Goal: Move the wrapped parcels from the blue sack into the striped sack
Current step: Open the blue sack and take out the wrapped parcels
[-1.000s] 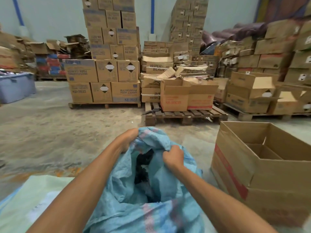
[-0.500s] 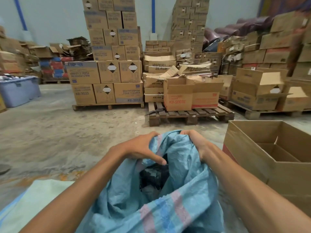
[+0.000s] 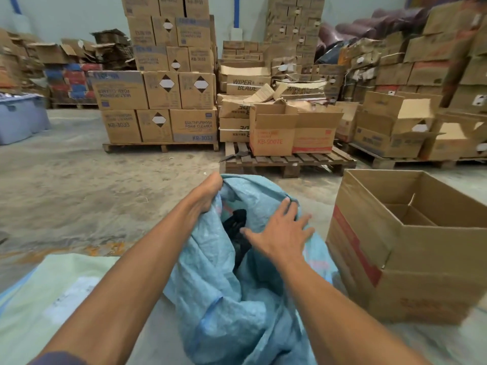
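A light blue woven sack [image 3: 237, 299] with faint pink and blue stripes stands on the floor right in front of me, its mouth open. Dark wrapped parcels [image 3: 237, 222] show inside the opening. My left hand [image 3: 208, 196] grips the far left rim of the sack's mouth. My right hand [image 3: 279, 233] hovers flat over the right side of the opening, fingers spread, holding nothing. A pale green sack [image 3: 52, 293] lies flat on the floor at the lower left.
An open cardboard box [image 3: 411, 259] stands close on the right. A wooden pallet [image 3: 287, 162] with boxes sits just beyond the sack. Stacked cartons [image 3: 163, 96] fill the back, and a grey plastic bin [image 3: 21, 119] is at far left.
My right hand has let go of the sack's rim and now hangs open over the mouth. My left hand has shifted to the far left rim, pulling the opening wider.
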Available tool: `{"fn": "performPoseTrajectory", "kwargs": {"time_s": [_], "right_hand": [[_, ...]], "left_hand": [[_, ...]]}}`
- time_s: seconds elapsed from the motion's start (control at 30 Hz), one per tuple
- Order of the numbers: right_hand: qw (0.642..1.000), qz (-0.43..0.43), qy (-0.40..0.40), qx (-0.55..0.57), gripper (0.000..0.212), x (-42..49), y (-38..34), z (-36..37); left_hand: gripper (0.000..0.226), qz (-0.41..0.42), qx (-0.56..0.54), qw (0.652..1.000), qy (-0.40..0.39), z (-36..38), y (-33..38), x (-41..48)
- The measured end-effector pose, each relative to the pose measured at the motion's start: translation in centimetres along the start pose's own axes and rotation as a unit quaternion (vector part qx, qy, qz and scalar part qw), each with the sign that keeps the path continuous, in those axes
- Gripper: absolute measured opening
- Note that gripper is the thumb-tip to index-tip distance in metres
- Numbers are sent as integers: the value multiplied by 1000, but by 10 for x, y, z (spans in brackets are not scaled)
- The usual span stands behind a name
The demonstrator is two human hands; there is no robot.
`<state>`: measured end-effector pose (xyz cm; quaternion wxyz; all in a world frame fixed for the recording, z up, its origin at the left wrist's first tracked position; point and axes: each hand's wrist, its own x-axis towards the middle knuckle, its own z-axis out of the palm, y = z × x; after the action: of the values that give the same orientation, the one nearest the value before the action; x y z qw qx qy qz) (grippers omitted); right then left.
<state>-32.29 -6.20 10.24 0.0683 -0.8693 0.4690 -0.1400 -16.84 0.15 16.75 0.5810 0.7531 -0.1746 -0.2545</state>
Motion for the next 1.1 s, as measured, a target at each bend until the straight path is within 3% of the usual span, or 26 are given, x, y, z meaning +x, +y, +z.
{"fn": "performPoseTrajectory", "kwargs": {"time_s": [0.07, 0.1, 0.17, 0.23, 0.33, 0.4, 0.43, 0.5, 0.53, 0.6, 0.67, 0.73, 0.8, 0.87, 0.93, 1.0, 1.03, 1.1], "right_hand": [[998, 24, -49, 22, 122, 0, -8, 16], [998, 22, -40, 43, 106, 3, -8, 21], [992, 16, -10, 121, 53, 15, -5, 23], [970, 20, -62, 235, 29, 32, 3, 15], [902, 39, -245, 355, 36, 44, 20, -18], [834, 81, -330, 434, 48, 50, 32, -24], [809, 97, -349, 462, 44, 52, 35, -21], [784, 141, -320, 513, 24, 53, 39, -17], [758, 165, -305, 553, 18, 55, 38, -16], [726, 206, -254, 605, 17, 59, 32, -24], [712, 240, -192, 632, 17, 69, 25, -29], [693, 245, -165, 658, 25, 78, 16, -30], [696, 220, -163, 664, 45, 101, 13, -13], [716, 203, -185, 642, 61, 110, 8, -1], [752, 174, -182, 609, 59, 92, -1, -13], [827, 139, -178, 515, 58, 83, -3, -19], [872, 119, -175, 441, 69, 72, -5, -29], [923, 163, -216, 273, 117, 77, 4, -19]], "left_hand": [[37, -13, 33, 999, -40, -3, -3, -11], [39, -18, 58, 996, -58, -4, -4, -18], [31, -18, 113, 991, -74, -15, -5, -24], [26, -13, 166, 984, -68, -30, -5, -27], [27, 6, 282, 959, -32, -45, -13, -15], [34, 109, 375, 921, 18, -47, -25, 4], [39, 165, 422, 890, 47, -48, -32, 10], [46, 224, 452, 861, 60, -48, -42, 20], [56, 221, 456, 861, 50, -47, -43, 19], [97, 169, 474, 863, 36, -48, -43, 16], [136, 72, 510, 854, 67, -47, -45, 17], [163, -60, 565, 821, 49, -45, -38, 2], [156, -160, 625, 762, -56, -38, -37, -30], [114, -160, 655, 731, -100, -31, -57, -50], [69, -235, 573, 776, -122, -34, -83, -52], [46, -344, 402, 836, -149, -48, -100, -44], [41, -349, 308, 877, -119, -55, -99, -40], [31, -319, 105, 941, -37, -66, -85, -30]]}}
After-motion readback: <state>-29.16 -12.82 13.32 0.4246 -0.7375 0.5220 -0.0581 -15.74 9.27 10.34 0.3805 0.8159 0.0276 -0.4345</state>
